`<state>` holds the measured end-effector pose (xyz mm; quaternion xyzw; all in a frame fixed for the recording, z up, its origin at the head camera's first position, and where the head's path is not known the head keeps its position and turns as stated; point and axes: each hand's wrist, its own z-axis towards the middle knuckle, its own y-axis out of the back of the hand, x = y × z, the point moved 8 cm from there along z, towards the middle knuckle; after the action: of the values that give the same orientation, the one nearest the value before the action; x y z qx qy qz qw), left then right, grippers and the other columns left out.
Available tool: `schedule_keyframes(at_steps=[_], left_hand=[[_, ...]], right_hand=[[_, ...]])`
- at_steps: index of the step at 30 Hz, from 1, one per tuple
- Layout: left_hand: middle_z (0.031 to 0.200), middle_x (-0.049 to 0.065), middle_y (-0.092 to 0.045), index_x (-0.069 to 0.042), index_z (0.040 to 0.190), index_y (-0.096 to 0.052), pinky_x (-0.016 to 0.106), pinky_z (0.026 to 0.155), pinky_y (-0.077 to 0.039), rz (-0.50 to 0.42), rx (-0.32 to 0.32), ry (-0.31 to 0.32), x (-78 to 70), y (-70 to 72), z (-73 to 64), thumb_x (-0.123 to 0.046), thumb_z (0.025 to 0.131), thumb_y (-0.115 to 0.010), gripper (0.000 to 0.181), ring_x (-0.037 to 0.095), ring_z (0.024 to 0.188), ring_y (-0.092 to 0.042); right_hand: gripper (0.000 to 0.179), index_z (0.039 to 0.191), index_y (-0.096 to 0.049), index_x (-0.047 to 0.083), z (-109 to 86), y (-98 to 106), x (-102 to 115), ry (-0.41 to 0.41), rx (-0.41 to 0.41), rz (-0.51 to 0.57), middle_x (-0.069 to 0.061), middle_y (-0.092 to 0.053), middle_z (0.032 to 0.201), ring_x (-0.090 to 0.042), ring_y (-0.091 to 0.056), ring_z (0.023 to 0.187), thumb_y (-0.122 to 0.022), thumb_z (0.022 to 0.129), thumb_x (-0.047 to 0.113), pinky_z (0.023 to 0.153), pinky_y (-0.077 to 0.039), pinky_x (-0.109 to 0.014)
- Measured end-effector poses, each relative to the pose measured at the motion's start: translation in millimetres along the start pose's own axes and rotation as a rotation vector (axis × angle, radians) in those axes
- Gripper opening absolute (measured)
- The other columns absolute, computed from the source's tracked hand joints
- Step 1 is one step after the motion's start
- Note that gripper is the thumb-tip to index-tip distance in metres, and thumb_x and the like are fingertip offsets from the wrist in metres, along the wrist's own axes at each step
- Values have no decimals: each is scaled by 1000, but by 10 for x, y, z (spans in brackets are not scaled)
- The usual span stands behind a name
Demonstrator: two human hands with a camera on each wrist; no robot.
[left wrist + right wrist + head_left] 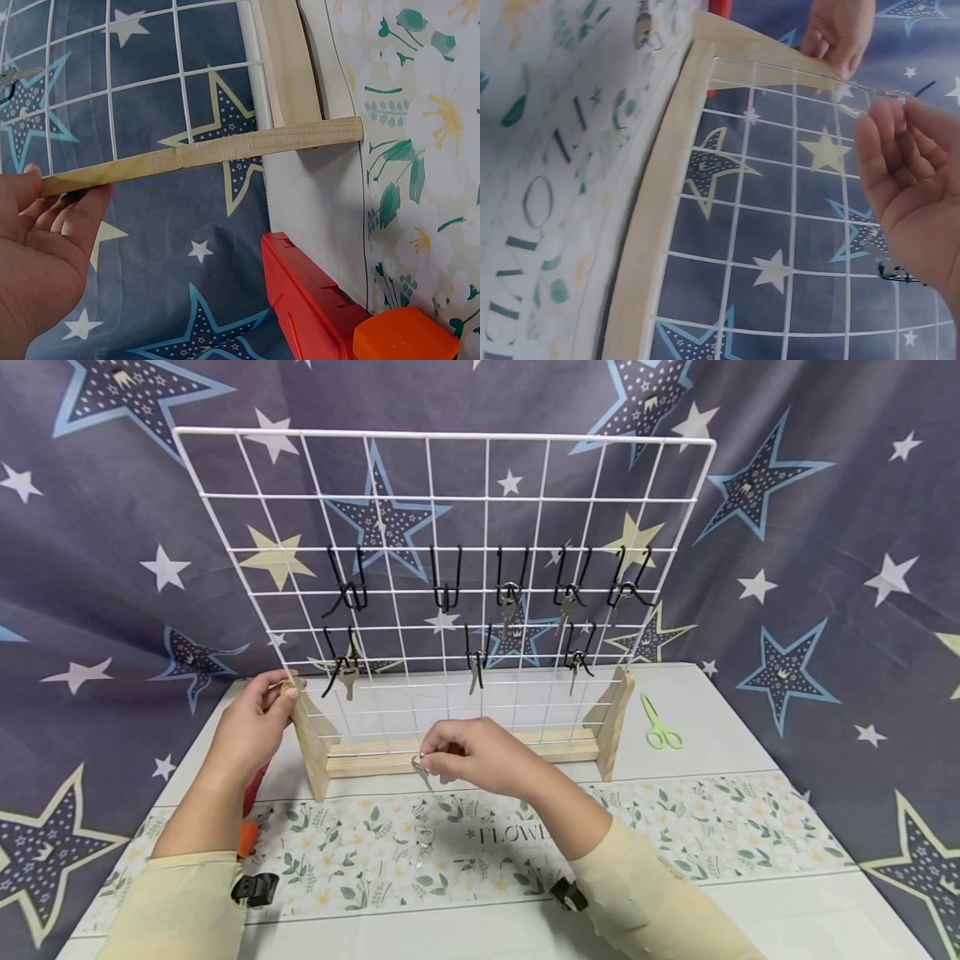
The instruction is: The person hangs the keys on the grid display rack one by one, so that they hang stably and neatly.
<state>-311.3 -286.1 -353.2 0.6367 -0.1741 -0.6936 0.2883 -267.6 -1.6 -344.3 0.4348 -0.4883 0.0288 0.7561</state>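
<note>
My right hand (480,756) pinches a small key (422,774) between thumb and fingertips, in front of the lower part of a white wire grid (486,497). In the right wrist view the held piece is blurred beside the fingertips. With its thumb and fingers my left hand (251,727) grips the upper end of the left wooden side piece (202,150) of the grid's stand. Black hooks (446,597) hang on the grid in two rows. Several bear keys, among them a key (348,681) at lower left. Another key (424,843) with a ring lies on the floral table runner.
Green scissors (660,727) lie right of the stand. Behind my left forearm are a red object (311,300) and an orange one (405,334), both partly hidden in the head view. A dark star-patterned curtain (810,568) hangs close behind the table.
</note>
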Motion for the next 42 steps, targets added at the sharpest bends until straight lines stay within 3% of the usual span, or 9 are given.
schedule_keyframes(at_steps=[12, 26, 33, 42], left_hand=[[145, 21, -49, -9, 151, -34, 53, 103, -49, 6, -2, -2, -11, 14, -2, -41, 106, -37, 55, 38, 128, -53], [148, 18, -47, -9, 152, -32, 50, 105, -48, -1, 6, 6, -1, 8, -7, -42, 106, -35, 56, 36, 131, -50], [147, 20, -47, -10, 152, -33, 52, 104, -49, 7, -3, 6, -1, 14, -11, -43, 106, -36, 56, 37, 130, -51], [148, 18, -47, -10, 152, -32, 50, 105, -48, -8, 10, 2, -9, 7, -21, -43, 106, -35, 57, 36, 131, -50]], right_hand=[[9, 99, -65, 11, -76, 192, 246, 36, -90, 253, -10, -67, 86, -18, -69, 77, -62, 98, 19, 76, -64, -33], [7, 100, -64, 4, -167, 457, 534, 193, -241, 333, -9, -64, 79, -21, -66, 69, -61, 97, 10, 62, -59, -30], [7, 99, -62, 0, -196, 607, 671, 271, -287, 411, -14, -62, 77, -24, -63, 67, -58, 97, 6, 61, -58, -31], [9, 100, -62, -3, -230, 768, 797, 348, -336, 435, -15, -62, 76, -24, -62, 65, -57, 97, 4, 60, -59, -34]])
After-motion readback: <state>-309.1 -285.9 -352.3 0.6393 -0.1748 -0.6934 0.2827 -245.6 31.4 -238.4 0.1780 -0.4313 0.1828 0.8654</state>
